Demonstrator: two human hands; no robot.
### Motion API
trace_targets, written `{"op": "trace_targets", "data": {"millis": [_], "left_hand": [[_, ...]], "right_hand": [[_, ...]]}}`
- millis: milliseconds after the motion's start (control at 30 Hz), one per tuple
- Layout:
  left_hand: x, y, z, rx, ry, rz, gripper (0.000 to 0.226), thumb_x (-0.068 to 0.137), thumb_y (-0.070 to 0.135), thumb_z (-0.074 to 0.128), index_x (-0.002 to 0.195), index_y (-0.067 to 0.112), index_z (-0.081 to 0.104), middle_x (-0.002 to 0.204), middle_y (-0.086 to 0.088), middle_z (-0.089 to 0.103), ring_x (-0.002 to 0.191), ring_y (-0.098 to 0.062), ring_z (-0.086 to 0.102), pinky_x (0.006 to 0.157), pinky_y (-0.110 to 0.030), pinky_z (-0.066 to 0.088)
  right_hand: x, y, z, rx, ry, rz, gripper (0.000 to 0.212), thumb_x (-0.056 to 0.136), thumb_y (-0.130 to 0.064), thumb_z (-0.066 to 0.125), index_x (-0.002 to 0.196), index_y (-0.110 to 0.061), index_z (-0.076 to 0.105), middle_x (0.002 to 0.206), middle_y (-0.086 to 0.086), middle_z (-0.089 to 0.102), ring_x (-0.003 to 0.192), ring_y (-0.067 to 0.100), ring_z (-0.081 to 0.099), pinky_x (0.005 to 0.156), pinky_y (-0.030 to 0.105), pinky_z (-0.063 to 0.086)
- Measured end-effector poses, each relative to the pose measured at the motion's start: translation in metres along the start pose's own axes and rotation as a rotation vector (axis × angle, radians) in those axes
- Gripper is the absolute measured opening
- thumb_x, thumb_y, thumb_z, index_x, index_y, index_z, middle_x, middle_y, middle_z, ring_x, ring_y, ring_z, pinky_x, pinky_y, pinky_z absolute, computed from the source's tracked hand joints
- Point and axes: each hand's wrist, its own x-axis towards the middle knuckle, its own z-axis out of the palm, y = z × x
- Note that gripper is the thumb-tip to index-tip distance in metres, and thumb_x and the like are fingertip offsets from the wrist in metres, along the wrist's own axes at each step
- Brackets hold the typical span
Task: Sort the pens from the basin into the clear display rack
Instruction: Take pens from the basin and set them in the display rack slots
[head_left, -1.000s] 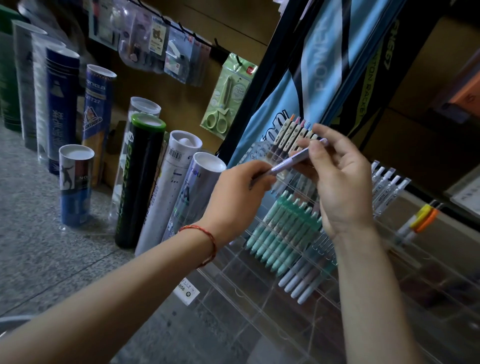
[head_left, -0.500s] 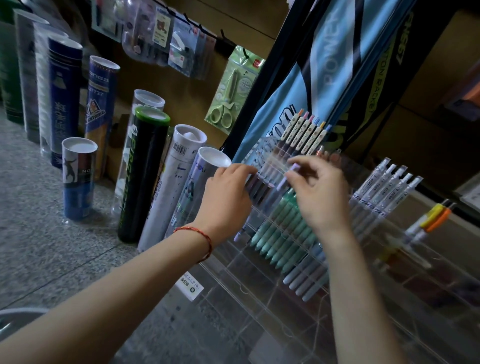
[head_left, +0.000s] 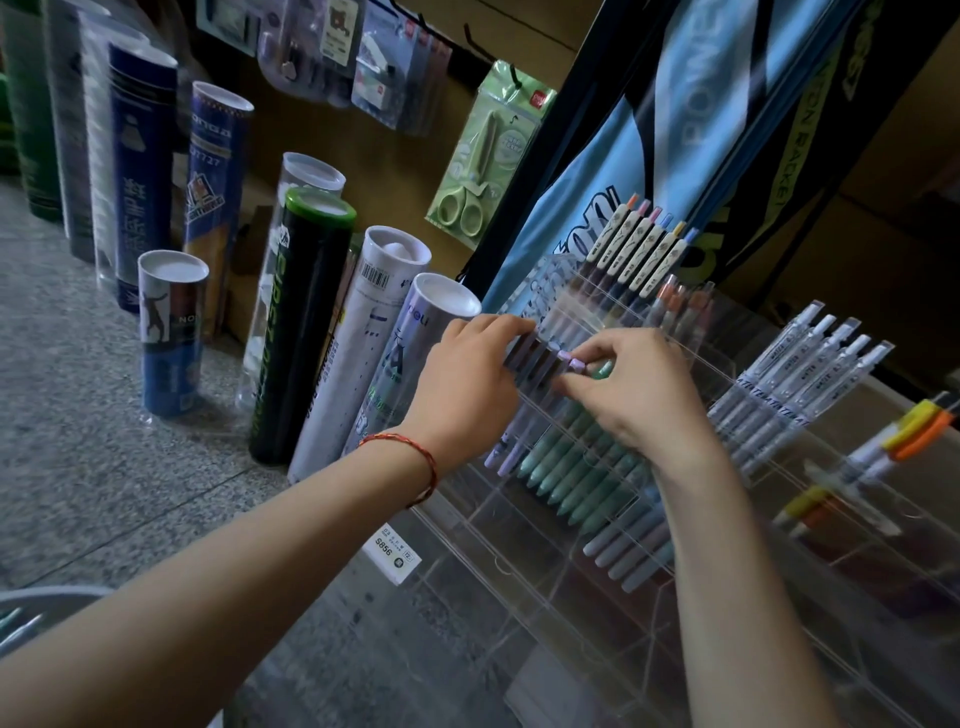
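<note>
Nearest, the pale rim of the basin (head_left: 49, 593) is showing at the lower left, with a few pens (head_left: 13, 626) lying inside it. Past it, the clear display rack (head_left: 524, 582) is sloping up and away, and a price label (head_left: 397, 552) is sticking to its near left edge. Grey-blue pens (head_left: 626, 545) are lying in a near compartment, with green pens (head_left: 558, 470) in the one just above.

Both hands are meeting over the rack's left side. The left hand (head_left: 467, 387), a red string bracelet (head_left: 418, 454) circling its wrist, is bending its fingers onto the tops of the pens by the left edge; I cannot tell whether it is gripping any. The right hand (head_left: 636, 397) is pinching the top of a lilac pen (head_left: 565, 357) between thumb and forefinger, the pen lying in that left compartment just beside the green ones.

Toward the right edge, 5 white pens (head_left: 795, 387) and orange and yellow pens (head_left: 917, 426) are lying in further compartments. Cream patterned pens (head_left: 641, 249) are filling the far row. Beyond the rack, shuttlecock tubes (head_left: 298, 322) are standing on the floor, and a scissors pack (head_left: 485, 166) is hanging beside a blue racket bag (head_left: 654, 150).
</note>
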Motion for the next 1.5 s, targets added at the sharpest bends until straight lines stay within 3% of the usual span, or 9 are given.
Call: {"op": "trace_targets", "data": {"millis": [367,567,733,867,1000,1133,1300,1400,1500], "left_hand": [[0.008,-0.005,-0.011,-0.013,-0.101,-0.059,0.053,0.081,-0.008,0.036,0.130,0.010,0.045,0.125,-0.007,0.053,0.119,-0.022,0.042,0.100,-0.037,0.039],[0.027,-0.001,-0.025,-0.026,-0.269,-0.082,0.044,0.079,-0.010,0.034,0.111,0.011,0.055,0.109,-0.009,0.058,0.092,-0.025,0.054,0.069,-0.031,0.044],[0.039,-0.001,-0.022,0.051,-0.311,-0.097,0.040,0.079,-0.003,0.036,0.109,0.016,0.055,0.111,-0.014,0.056,0.091,-0.031,0.057,0.075,-0.036,0.051],[0.033,0.003,-0.029,-0.028,-0.259,-0.091,0.040,0.081,-0.003,0.040,0.118,0.007,0.052,0.114,-0.013,0.056,0.095,-0.027,0.055,0.074,-0.029,0.045],[0.006,-0.011,-0.073,0.031,-0.083,0.126,0.015,0.078,0.003,0.052,0.092,0.004,0.056,0.090,-0.005,0.057,0.086,-0.019,0.056,0.063,-0.011,0.034],[-0.063,-0.081,-0.129,0.239,-0.217,0.002,0.023,0.077,-0.001,0.050,0.097,0.002,0.062,0.094,-0.008,0.062,0.085,-0.017,0.055,0.066,-0.009,0.035],[-0.204,-0.181,-0.187,0.338,-0.255,-0.667,0.027,0.079,-0.010,0.047,0.096,0.002,0.065,0.092,-0.011,0.066,0.083,-0.023,0.061,0.073,-0.023,0.040],[-0.276,-0.200,-0.201,0.391,-0.296,-0.832,0.023,0.079,-0.010,0.052,0.089,0.004,0.067,0.085,-0.008,0.065,0.079,-0.015,0.055,0.070,-0.022,0.037],[-0.330,-0.203,-0.196,0.346,-0.319,-0.871,0.034,0.080,-0.007,0.055,0.072,0.026,0.059,0.073,0.000,0.063,0.064,0.000,0.053,0.067,-0.024,0.041]], "right_hand": [[-0.001,-0.009,-0.003,-0.123,-0.077,-0.005,0.019,0.081,-0.026,0.072,0.094,-0.019,0.061,0.086,-0.005,0.055,0.080,0.016,0.050,0.071,0.026,0.040],[0.001,-0.009,-0.004,-0.137,-0.107,-0.023,0.013,0.080,-0.021,0.072,0.090,-0.017,0.064,0.082,0.001,0.060,0.076,0.019,0.057,0.069,0.025,0.042],[0.000,-0.011,-0.005,-0.152,-0.134,-0.019,0.018,0.080,-0.022,0.073,0.095,-0.016,0.065,0.087,0.002,0.064,0.077,0.019,0.058,0.071,0.027,0.046],[-0.012,-0.024,-0.002,-0.117,0.147,-0.262,0.040,0.082,-0.017,0.071,0.119,-0.009,0.058,0.109,0.011,0.063,0.100,0.027,0.059,0.090,0.041,0.049],[-0.055,-0.072,0.034,0.347,0.353,-0.545,0.016,0.088,-0.005,0.053,0.100,-0.003,0.063,0.093,0.001,0.057,0.087,0.009,0.055,0.080,0.017,0.043],[-0.121,-0.109,0.111,0.661,0.066,-0.595,0.024,0.077,0.014,0.049,0.085,-0.002,0.065,0.086,0.001,0.057,0.083,0.004,0.051,0.077,0.007,0.038],[-0.173,-0.115,0.219,0.631,-0.820,-0.251,0.024,0.088,0.000,0.050,0.104,-0.012,0.063,0.094,0.001,0.062,0.091,0.014,0.057,0.082,0.024,0.045],[-0.193,-0.107,0.264,0.533,-0.980,-0.133,0.017,0.086,-0.004,0.056,0.098,-0.014,0.064,0.095,0.005,0.065,0.094,0.019,0.060,0.086,0.030,0.047],[-0.210,-0.104,0.285,0.473,-1.117,-0.148,0.014,0.085,-0.006,0.060,0.094,-0.015,0.062,0.091,0.003,0.063,0.090,0.014,0.057,0.081,0.025,0.045]]}}
